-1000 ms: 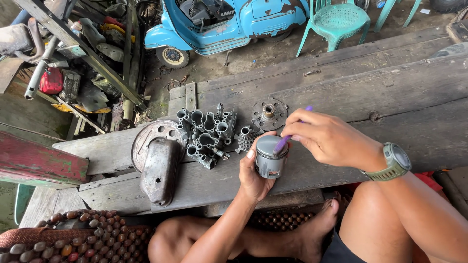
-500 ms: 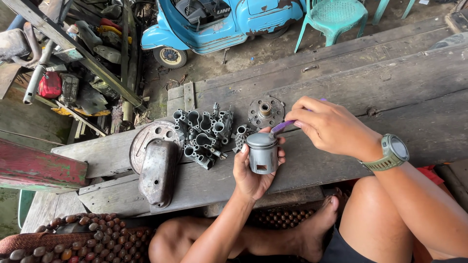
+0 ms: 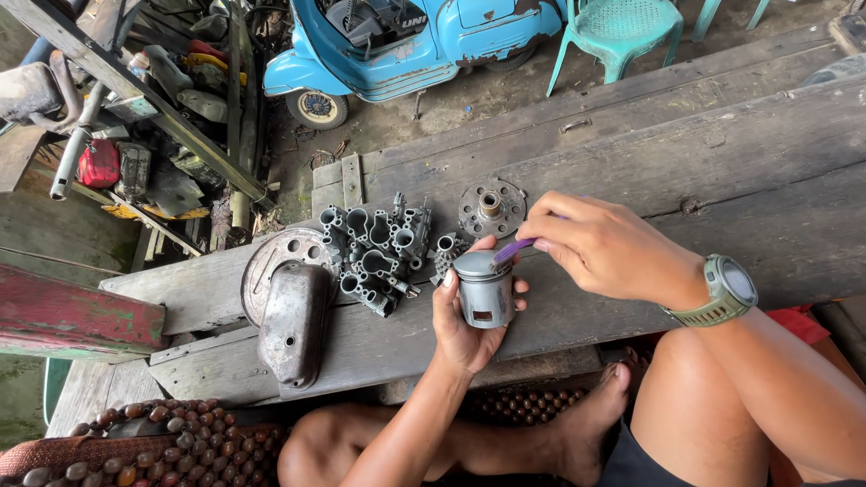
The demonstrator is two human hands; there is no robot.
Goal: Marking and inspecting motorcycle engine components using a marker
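My left hand [image 3: 462,326] grips a grey metal piston [image 3: 483,289], held upright above the wooden bench [image 3: 722,162]. My right hand [image 3: 606,248], with a green watch on the wrist, holds a small purple brush [image 3: 514,249] whose tip touches the piston's top edge. Just beyond the piston on the bench lie a grey cast engine part with several round ports [image 3: 374,252], a small gear-like piece [image 3: 447,250] and a round flanged hub [image 3: 491,206].
A rusty round plate [image 3: 271,257] and a dented metal cover [image 3: 293,323] lie on the bench at left. Beyond the bench stand a blue scooter [image 3: 406,45], a teal chair [image 3: 622,32] and a pile of scrap parts [image 3: 135,135]. A beaded mat [image 3: 144,442] lies under my legs.
My left hand has lowered the piston slightly and turned it. My right hand has shifted the purple brush to the piston's top edge.
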